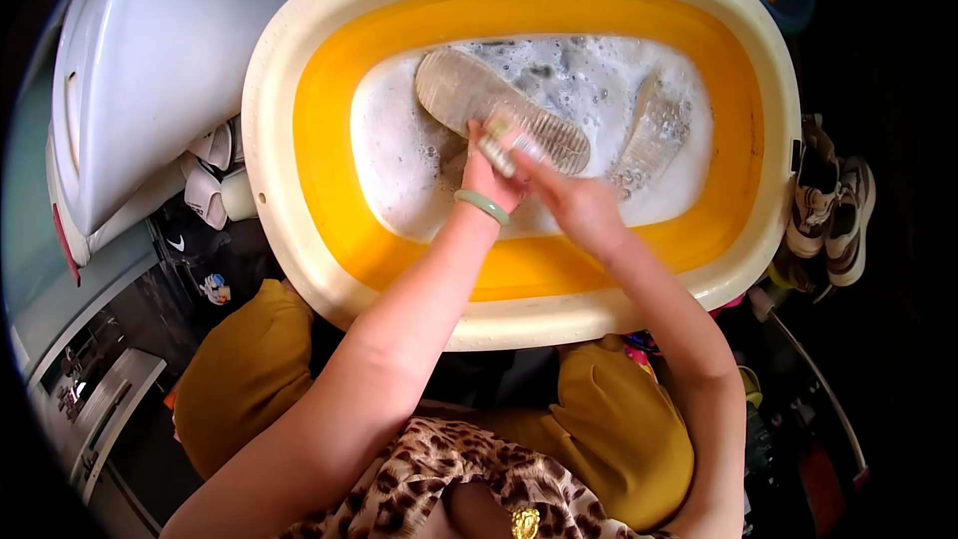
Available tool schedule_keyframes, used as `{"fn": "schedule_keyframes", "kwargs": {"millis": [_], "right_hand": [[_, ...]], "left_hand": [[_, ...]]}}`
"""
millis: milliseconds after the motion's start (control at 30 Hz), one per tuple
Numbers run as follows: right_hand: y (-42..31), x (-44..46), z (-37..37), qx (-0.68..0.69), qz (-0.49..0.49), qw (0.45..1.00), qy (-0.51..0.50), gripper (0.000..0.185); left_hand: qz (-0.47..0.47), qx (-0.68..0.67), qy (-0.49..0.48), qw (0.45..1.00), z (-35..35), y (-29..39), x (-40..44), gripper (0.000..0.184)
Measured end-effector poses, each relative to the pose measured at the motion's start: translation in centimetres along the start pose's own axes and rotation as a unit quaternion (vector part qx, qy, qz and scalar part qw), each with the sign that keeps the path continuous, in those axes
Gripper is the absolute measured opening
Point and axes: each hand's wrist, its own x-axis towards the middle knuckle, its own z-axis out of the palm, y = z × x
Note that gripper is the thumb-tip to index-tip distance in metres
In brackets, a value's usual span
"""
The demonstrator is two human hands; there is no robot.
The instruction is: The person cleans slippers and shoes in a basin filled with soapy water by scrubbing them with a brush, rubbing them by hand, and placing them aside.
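A shoe (469,90) is held over the foamy water with its ribbed, greyish sole facing up. My left hand (487,178), with a pale green bangle at the wrist, is closed on the shoe's near side; part of its grip is hidden. My right hand (579,205) grips a small scrubbing brush (511,145), blurred by motion, against or just over the sole near my left fingers. To the right, a second shoe (654,135) lies sole up, partly sunk in the suds.
The oval basin (274,140) has a cream rim and yellow walls. Left of it stands a large white curved object (180,50), with slippers (205,190) below. A pair of sneakers (848,220) sits at the right. My knees flank the basin's near edge.
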Motion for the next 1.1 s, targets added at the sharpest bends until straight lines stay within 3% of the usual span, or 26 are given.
{"fn": "schedule_keyframes", "kwargs": {"millis": [67, 100, 167, 200, 367, 433, 567, 633, 667, 700, 767, 833, 900, 1000, 1100], "right_hand": [[0.7, -0.2, 0.5, -0.011, -0.045, 0.999, -0.025, 0.042], [1.6, 0.4, 0.3, -0.011, -0.046, 0.999, -0.025, 0.042], [3.6, 1.8, 0.1, -0.125, 0.011, 0.992, -0.020, 0.042], [3.9, 2.6, -0.6, -0.106, 0.024, 0.994, 0.034, 0.041], [0.4, 1.5, -0.8, -0.050, 0.066, 0.997, 0.007, 0.039], [-0.8, 0.7, 0.2, -0.046, 0.025, 0.997, -0.060, 0.040], [2.9, 1.2, -1.1, -0.072, 0.081, 0.992, -0.060, 0.037], [4.4, 1.6, -1.9, -0.076, 0.100, 0.991, -0.034, 0.036], [5.6, 1.5, -1.5, -0.068, 0.099, 0.993, 0.016, 0.036], [5.1, 1.7, -1.8, -0.058, 0.097, 0.991, 0.066, 0.037], [3.1, 1.0, -1.3, -0.079, 0.102, 0.989, 0.068, 0.043], [0.4, 0.5, 0.0, -0.036, 0.023, 0.999, 0.002, 0.044], [0.5, 0.6, 1.6, -0.058, 0.003, 0.998, -0.024, 0.044], [2.8, 1.1, 1.4, -0.089, 0.013, 0.995, -0.037, 0.044], [5.0, 1.8, 0.1, -0.100, 0.054, 0.994, -0.011, 0.042]], "left_hand": [[0.022, -0.009, 0.033, 0.999, 0.2, -0.1, 0.1, 0.072], [-0.001, -0.001, -0.007, 1.000, -0.4, -0.2, 0.4, 0.070], [-0.023, 0.010, -0.042, 0.999, -0.6, -0.2, 0.3, 0.069], [-0.011, 0.041, -0.020, 0.999, -0.1, -0.2, 0.6, 0.069], [-0.017, 0.077, -0.026, 0.997, 0.4, 0.6, 0.8, 0.071], [0.024, 0.048, -0.002, 0.999, -0.4, 0.2, 1.5, 0.067], [0.057, 0.070, 0.074, 0.993, -0.3, 0.3, 0.5, 0.066], [0.101, 0.080, 0.077, 0.989, 0.3, -0.1, 0.0, 0.072], [0.106, 0.049, 0.159, 0.980, 1.1, -0.5, -0.1, 0.070], [0.106, 0.048, 0.160, 0.980, 0.7, -0.6, -0.2, 0.070], [0.145, 0.008, 0.089, 0.985, -0.1, -0.7, -0.4, 0.065], [0.164, -0.022, 0.038, 0.986, -2.0, -0.7, 0.3, 0.063], [0.180, -0.049, -0.015, 0.982, -2.8, -0.4, 0.7, 0.061], [0.187, -0.093, 0.192, 0.959, -1.2, 0.5, 0.0, 0.069], [0.184, -0.084, 0.141, 0.969, -1.6, 0.6, 0.5, 0.071]]}}
